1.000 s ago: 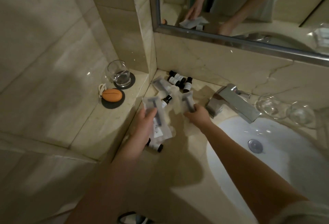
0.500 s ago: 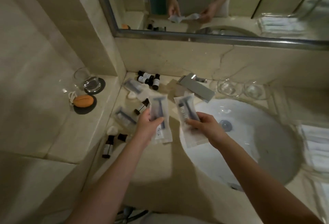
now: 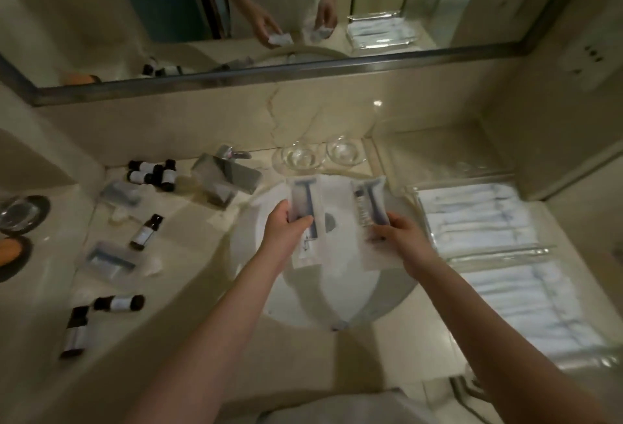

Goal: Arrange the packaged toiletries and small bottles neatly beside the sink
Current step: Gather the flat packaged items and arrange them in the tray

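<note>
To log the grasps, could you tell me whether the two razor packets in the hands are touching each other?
Apart. The head view shows the left packet and the right packet with the drain visible between them.

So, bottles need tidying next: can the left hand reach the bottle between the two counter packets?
Likely yes, since nothing blocks the bottle, but the left hand grips a razor packet.

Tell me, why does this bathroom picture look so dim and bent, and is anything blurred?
Head view: dim, yellowish light, with a glare spot on the wall; its wide lens bows the mirror frame; the towels and near bottle are smeared, while the left packet and right packet over the sink read fairly clearly.
</note>
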Action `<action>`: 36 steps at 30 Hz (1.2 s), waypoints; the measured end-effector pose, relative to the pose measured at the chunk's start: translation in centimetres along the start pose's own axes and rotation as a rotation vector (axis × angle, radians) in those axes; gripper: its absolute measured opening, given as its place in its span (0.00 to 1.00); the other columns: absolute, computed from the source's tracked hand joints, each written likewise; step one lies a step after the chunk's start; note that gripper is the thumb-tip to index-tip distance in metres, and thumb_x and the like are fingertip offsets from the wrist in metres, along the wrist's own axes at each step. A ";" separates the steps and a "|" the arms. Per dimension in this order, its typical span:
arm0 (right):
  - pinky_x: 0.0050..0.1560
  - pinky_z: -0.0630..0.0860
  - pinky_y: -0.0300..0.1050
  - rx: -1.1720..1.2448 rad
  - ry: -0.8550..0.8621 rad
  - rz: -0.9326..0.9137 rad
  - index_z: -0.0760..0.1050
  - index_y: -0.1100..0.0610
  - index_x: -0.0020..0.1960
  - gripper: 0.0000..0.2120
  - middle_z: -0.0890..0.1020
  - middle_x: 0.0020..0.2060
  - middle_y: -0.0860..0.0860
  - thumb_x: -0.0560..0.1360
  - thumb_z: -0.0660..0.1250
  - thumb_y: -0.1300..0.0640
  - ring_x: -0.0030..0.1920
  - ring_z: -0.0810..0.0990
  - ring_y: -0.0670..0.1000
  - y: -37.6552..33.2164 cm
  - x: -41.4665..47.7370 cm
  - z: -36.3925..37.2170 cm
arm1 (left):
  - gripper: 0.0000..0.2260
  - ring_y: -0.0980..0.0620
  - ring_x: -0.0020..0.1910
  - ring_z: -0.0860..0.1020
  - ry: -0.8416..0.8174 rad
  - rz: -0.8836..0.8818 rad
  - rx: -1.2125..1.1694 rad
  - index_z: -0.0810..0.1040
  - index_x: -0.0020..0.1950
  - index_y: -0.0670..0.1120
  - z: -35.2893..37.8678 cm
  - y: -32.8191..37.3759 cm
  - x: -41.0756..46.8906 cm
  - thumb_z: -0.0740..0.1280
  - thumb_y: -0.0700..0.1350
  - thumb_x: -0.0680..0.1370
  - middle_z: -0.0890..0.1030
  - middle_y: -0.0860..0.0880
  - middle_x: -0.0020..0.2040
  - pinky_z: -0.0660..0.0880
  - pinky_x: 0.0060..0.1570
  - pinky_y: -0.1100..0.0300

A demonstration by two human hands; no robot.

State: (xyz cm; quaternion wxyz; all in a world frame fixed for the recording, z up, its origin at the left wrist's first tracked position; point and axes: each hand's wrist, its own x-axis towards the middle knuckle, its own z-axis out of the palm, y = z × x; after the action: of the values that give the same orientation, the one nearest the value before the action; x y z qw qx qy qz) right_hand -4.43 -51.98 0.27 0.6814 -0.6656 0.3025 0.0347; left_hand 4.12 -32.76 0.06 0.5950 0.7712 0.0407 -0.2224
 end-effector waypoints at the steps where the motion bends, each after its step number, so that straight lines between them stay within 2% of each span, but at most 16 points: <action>1: 0.31 0.76 0.37 -0.008 0.014 -0.007 0.77 0.60 0.46 0.06 0.79 0.32 0.53 0.73 0.64 0.69 0.30 0.78 0.47 0.1 0.2 -1.5 | 0.07 0.46 0.49 0.79 -0.010 0.005 0.003 0.74 0.49 0.46 1.5 0.3 0.3 0.66 0.38 0.73 0.80 0.44 0.50 0.75 0.51 0.51; 4: 0.33 0.75 0.39 -0.048 0.100 -0.036 0.76 0.61 0.46 0.05 0.79 0.35 0.54 0.71 0.67 0.68 0.31 0.78 0.49 0.3 1.0 -5.6 | 0.09 0.48 0.47 0.79 -0.038 0.018 0.010 0.74 0.48 0.47 5.7 1.3 1.0 0.67 0.35 0.72 0.80 0.48 0.46 0.75 0.47 0.57; 7: 0.32 0.75 0.38 -0.029 0.162 -0.042 0.74 0.60 0.46 0.07 0.78 0.35 0.53 0.71 0.68 0.69 0.31 0.78 0.49 0.3 2.4 -9.6 | 0.10 0.46 0.48 0.80 -0.069 0.012 0.052 0.74 0.49 0.47 9.7 2.5 2.0 0.68 0.35 0.71 0.81 0.45 0.48 0.76 0.49 0.53; 9: 0.31 0.76 0.37 -0.024 0.188 -0.046 0.74 0.60 0.48 0.08 0.78 0.36 0.53 0.71 0.68 0.69 0.29 0.78 0.47 0.1 3.6 -11.9 | 0.09 0.45 0.48 0.80 -0.083 0.009 0.087 0.74 0.49 0.46 12.1 3.6 2.8 0.68 0.37 0.72 0.81 0.44 0.50 0.75 0.47 0.52; 12: 0.32 0.75 0.37 -0.020 0.225 -0.051 0.74 0.61 0.51 0.08 0.79 0.38 0.55 0.73 0.67 0.68 0.32 0.79 0.50 -0.4 5.2 -15.0 | 0.07 0.44 0.48 0.80 -0.076 0.013 0.102 0.75 0.48 0.45 15.5 5.3 4.4 0.68 0.38 0.72 0.82 0.42 0.50 0.76 0.48 0.51; 14: 0.31 0.74 0.34 -0.032 0.256 -0.068 0.75 0.61 0.51 0.07 0.79 0.39 0.55 0.73 0.66 0.67 0.33 0.79 0.50 -1.0 6.6 -17.3 | 0.06 0.45 0.46 0.79 -0.087 0.022 0.102 0.75 0.48 0.43 17.9 6.8 5.6 0.68 0.38 0.72 0.81 0.43 0.47 0.74 0.44 0.55; 16: 0.29 0.74 0.32 -0.053 0.280 -0.079 0.76 0.60 0.52 0.08 0.80 0.39 0.54 0.73 0.66 0.67 0.31 0.80 0.46 -1.5 7.9 -18.6 | 0.05 0.47 0.44 0.77 -0.090 0.028 0.090 0.74 0.48 0.43 19.1 7.7 6.4 0.68 0.37 0.73 0.79 0.45 0.45 0.71 0.39 0.59; 19: 0.29 0.73 0.35 -0.079 0.356 -0.063 0.76 0.59 0.54 0.10 0.80 0.40 0.54 0.73 0.67 0.65 0.26 0.79 0.41 -2.6 10.7 -21.4 | 0.06 0.48 0.43 0.76 -0.103 0.041 0.121 0.72 0.45 0.45 22.0 9.3 8.4 0.68 0.37 0.73 0.78 0.46 0.44 0.71 0.40 0.59; 21: 0.30 0.74 0.36 -0.094 0.385 -0.045 0.74 0.61 0.58 0.15 0.80 0.40 0.53 0.72 0.68 0.65 0.30 0.79 0.46 -3.5 12.3 -22.8 | 0.07 0.47 0.42 0.76 -0.107 0.038 0.138 0.72 0.43 0.45 23.6 10.0 9.8 0.68 0.36 0.73 0.77 0.45 0.43 0.72 0.42 0.58; 23: 0.35 0.78 0.39 -0.091 0.393 -0.030 0.71 0.61 0.64 0.20 0.80 0.44 0.54 0.73 0.68 0.65 0.34 0.79 0.50 -4.2 13.8 -23.9 | 0.06 0.50 0.39 0.75 -0.106 0.031 0.143 0.72 0.45 0.44 25.1 10.7 11.2 0.68 0.36 0.73 0.76 0.48 0.39 0.70 0.37 0.59; 25: 0.48 0.80 0.50 -0.216 0.397 -0.021 0.70 0.60 0.67 0.22 0.81 0.46 0.55 0.73 0.68 0.62 0.40 0.81 0.55 -4.5 15.0 -24.8 | 0.07 0.53 0.35 0.72 -0.104 0.027 0.139 0.71 0.47 0.43 26.5 11.2 12.2 0.68 0.36 0.73 0.74 0.50 0.36 0.68 0.34 0.62; 27: 0.53 0.77 0.53 -0.465 0.397 -0.006 0.71 0.57 0.67 0.20 0.82 0.49 0.58 0.75 0.65 0.58 0.48 0.81 0.60 -4.5 15.8 -25.3 | 0.08 0.54 0.35 0.72 -0.094 0.006 0.143 0.71 0.47 0.44 27.9 11.6 12.9 0.68 0.36 0.73 0.73 0.52 0.36 0.67 0.31 0.65; 30: 0.49 0.75 0.51 -0.736 0.439 -0.041 0.72 0.57 0.64 0.19 0.80 0.53 0.60 0.77 0.62 0.50 0.52 0.79 0.63 -4.1 16.6 -25.3 | 0.09 0.50 0.39 0.74 -0.065 -0.021 0.172 0.71 0.47 0.44 29.3 11.3 13.5 0.69 0.37 0.73 0.73 0.52 0.36 0.70 0.34 0.62; 33: 0.48 0.75 0.52 -0.871 0.506 -0.121 0.71 0.57 0.65 0.19 0.74 0.56 0.61 0.76 0.63 0.51 0.54 0.75 0.63 -3.0 17.4 -25.0 | 0.09 0.45 0.45 0.77 -0.050 0.011 0.250 0.72 0.47 0.44 30.0 10.5 13.7 0.69 0.38 0.72 0.77 0.46 0.44 0.72 0.43 0.58; 34: 0.49 0.74 0.53 -0.894 0.532 -0.136 0.70 0.57 0.65 0.19 0.74 0.57 0.60 0.76 0.63 0.51 0.55 0.74 0.63 -2.8 17.5 -24.9 | 0.09 0.44 0.46 0.77 -0.051 0.036 0.289 0.72 0.50 0.43 30.0 10.3 13.5 0.69 0.38 0.72 0.78 0.44 0.47 0.72 0.44 0.57; 36: 0.51 0.72 0.54 -0.944 0.589 -0.173 0.69 0.55 0.67 0.21 0.74 0.58 0.59 0.75 0.64 0.51 0.56 0.73 0.63 -2.4 17.4 -24.5 | 0.18 0.43 0.52 0.77 -0.048 0.091 0.394 0.71 0.59 0.40 29.9 10.1 13.0 0.70 0.41 0.72 0.77 0.42 0.55 0.73 0.49 0.56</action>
State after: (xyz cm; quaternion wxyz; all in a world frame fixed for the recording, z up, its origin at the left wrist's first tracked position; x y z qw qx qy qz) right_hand 1.86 -81.16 -3.85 0.1967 -0.9023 0.3758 -0.0770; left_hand 10.33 -66.26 -1.74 0.4430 0.8683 -0.0525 -0.2171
